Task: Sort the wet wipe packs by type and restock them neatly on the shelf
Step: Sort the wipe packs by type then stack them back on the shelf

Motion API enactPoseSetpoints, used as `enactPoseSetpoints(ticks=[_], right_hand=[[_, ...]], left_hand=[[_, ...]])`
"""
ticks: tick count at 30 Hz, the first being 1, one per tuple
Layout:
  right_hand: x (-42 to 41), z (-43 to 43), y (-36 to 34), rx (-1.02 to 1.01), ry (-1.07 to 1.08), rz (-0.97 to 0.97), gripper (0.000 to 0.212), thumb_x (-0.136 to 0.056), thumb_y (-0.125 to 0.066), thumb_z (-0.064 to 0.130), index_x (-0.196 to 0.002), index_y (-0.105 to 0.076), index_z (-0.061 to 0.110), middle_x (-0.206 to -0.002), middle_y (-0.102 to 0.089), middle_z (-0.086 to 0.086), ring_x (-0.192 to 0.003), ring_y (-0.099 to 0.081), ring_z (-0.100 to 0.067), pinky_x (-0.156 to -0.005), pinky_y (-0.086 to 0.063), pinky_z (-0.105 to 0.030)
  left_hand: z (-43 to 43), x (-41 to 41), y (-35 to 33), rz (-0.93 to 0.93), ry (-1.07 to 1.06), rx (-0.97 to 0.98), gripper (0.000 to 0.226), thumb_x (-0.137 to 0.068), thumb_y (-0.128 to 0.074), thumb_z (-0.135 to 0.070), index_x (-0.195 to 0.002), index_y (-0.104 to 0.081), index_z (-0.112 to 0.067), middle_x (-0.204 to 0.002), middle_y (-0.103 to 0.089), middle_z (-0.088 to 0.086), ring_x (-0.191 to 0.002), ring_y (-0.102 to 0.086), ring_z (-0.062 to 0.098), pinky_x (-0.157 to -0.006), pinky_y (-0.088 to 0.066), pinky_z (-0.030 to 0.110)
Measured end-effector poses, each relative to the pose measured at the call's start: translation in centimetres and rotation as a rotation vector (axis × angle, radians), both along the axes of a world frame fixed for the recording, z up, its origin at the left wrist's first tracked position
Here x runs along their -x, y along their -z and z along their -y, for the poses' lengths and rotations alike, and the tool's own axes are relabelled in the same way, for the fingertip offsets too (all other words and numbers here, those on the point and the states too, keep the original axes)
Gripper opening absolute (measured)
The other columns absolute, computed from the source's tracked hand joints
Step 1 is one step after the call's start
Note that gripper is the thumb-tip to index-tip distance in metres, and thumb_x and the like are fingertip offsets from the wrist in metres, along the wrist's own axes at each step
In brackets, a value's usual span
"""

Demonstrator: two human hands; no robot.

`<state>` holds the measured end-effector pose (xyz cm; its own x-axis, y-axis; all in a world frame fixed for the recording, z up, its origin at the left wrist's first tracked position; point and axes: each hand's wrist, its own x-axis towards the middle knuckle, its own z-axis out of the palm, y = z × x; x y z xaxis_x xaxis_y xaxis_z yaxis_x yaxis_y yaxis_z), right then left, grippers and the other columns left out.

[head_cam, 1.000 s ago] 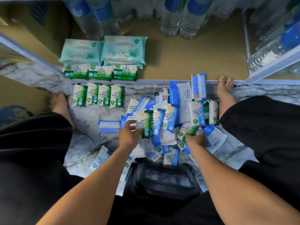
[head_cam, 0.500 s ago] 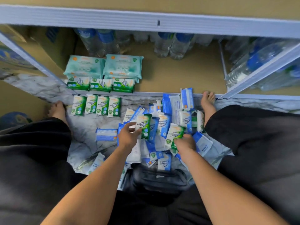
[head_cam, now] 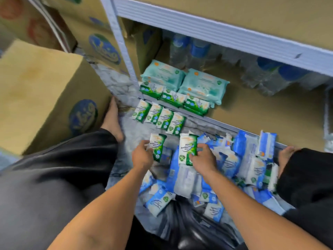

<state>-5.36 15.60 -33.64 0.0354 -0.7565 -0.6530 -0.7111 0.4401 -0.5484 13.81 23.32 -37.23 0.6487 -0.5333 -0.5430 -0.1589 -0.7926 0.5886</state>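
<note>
Left hand (head_cam: 142, 158) is curled round the first green pack (head_cam: 157, 146), held upright just left of frame centre. Right hand (head_cam: 204, 158) grips the second green pack (head_cam: 186, 150) by its right edge, also upright, over the blue pile (head_cam: 236, 159). The two packs are near each other, not touching. Above them a row of four green packs (head_cam: 159, 117) lies on the marble floor (head_cam: 132, 137), just short of the shelf lip (head_cam: 221, 123). On the shelf board (head_cam: 266, 112), three green packs (head_cam: 175, 97) sit at the front left corner with two large teal packs (head_cam: 182, 81) behind; bare board runs right of them toward the frame edge. The shelf post (head_cam: 120, 51) and a cardboard box (head_cam: 36, 91) close off the left; the upper rail (head_cam: 216, 31) overhangs. Bottles (head_cam: 196, 51) at the back are blurred, count unclear. The blue pile lies partly under the right forearm, labels unreadable. A black bag (head_cam: 189, 231) is cut off by the bottom edge.
</note>
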Motion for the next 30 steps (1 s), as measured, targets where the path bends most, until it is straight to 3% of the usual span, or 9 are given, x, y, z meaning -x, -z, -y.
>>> enactPoseSetpoints(ticks=[4, 9, 14, 18, 22, 25, 30], right_hand=[[-4.7, 0.9, 2.0, -0.012, -0.153, -0.03, 0.032, -0.089, -0.067, 0.023, -0.112, -0.046, 0.033, -0.113, -0.069, -0.003, -0.093, -0.065, -0.025, -0.078, -0.054, -0.04], [-10.1, 2.2, 5.2, 0.048, -0.263, -0.143, 0.044, -0.095, -0.061, 0.018, -0.133, -0.041, 0.026, -0.127, -0.062, -0.003, -0.107, -0.06, -0.031, -0.071, -0.042, -0.032], [-14.7, 2.9, 8.2, 0.05, -0.266, -0.094, 0.041, -0.095, -0.059, 0.012, -0.124, -0.035, 0.028, -0.113, -0.067, -0.004, -0.092, -0.061, -0.029, -0.066, -0.051, -0.036], [-16.3, 2.4, 10.8, 0.017, -0.414, -0.072, 0.047, -0.093, -0.058, 0.01, -0.127, -0.033, 0.03, -0.117, -0.065, -0.01, -0.098, -0.063, -0.035, -0.079, -0.056, -0.047], [-15.7, 2.1, 11.6, 0.079, -0.905, -0.197, 0.066, -0.094, -0.059, 0.018, -0.153, -0.029, 0.022, -0.148, -0.037, -0.009, -0.132, -0.041, -0.032, -0.104, -0.043, -0.042], [-15.4, 2.1, 11.6, 0.164, -1.179, -0.276, 0.073, -0.096, -0.055, 0.028, -0.158, -0.016, 0.025, -0.156, -0.022, -0.006, -0.138, -0.026, -0.03, -0.11, -0.036, -0.042], [-16.1, 2.4, 11.9, 0.203, -1.281, -0.405, 0.083, -0.094, -0.055, 0.028, -0.159, -0.004, 0.028, -0.164, 0.009, -0.012, -0.147, -0.005, -0.039, -0.115, -0.023, -0.048]], left_hand=[[0.5, -5.6, 1.6, 0.132, -0.052, -0.076, 0.032, -0.097, -0.053, -0.015, -0.128, -0.061, -0.019, -0.119, -0.068, 0.015, -0.11, -0.061, 0.035, -0.094, -0.047, 0.039], [3.4, -9.4, 3.9, 0.264, 0.007, -0.128, 0.04, -0.098, -0.047, -0.008, -0.135, -0.055, -0.02, -0.128, -0.055, 0.017, -0.112, -0.056, 0.038, -0.093, -0.045, 0.043], [4.4, -10.8, 7.6, 0.377, 0.133, -0.131, 0.051, -0.089, -0.052, 0.004, -0.138, -0.053, -0.013, -0.136, -0.052, 0.012, -0.121, -0.048, 0.033, -0.097, -0.043, 0.041], [2.6, -10.0, 10.0, 0.392, 0.321, -0.123, 0.056, -0.083, -0.046, 0.002, -0.138, -0.054, -0.008, -0.146, -0.048, 0.013, -0.127, -0.045, 0.035, -0.104, -0.042, 0.042], [1.6, -9.7, 11.1, 0.418, 0.446, -0.163, 0.063, -0.086, -0.047, -0.003, -0.148, -0.042, -0.008, -0.159, -0.031, 0.014, -0.138, -0.032, 0.036, -0.115, -0.029, 0.039], [1.8, -10.4, 11.3, 0.419, 0.431, -0.145, 0.063, -0.085, -0.049, -0.001, -0.147, -0.045, -0.012, -0.158, -0.033, 0.011, -0.138, -0.031, 0.033, -0.11, -0.038, 0.041], [2.1, -10.9, 11.1, 0.437, 0.421, -0.146, 0.066, -0.082, -0.049, -0.001, -0.147, -0.046, -0.014, -0.156, -0.033, 0.008, -0.135, -0.031, 0.032, -0.098, -0.046, 0.041]])
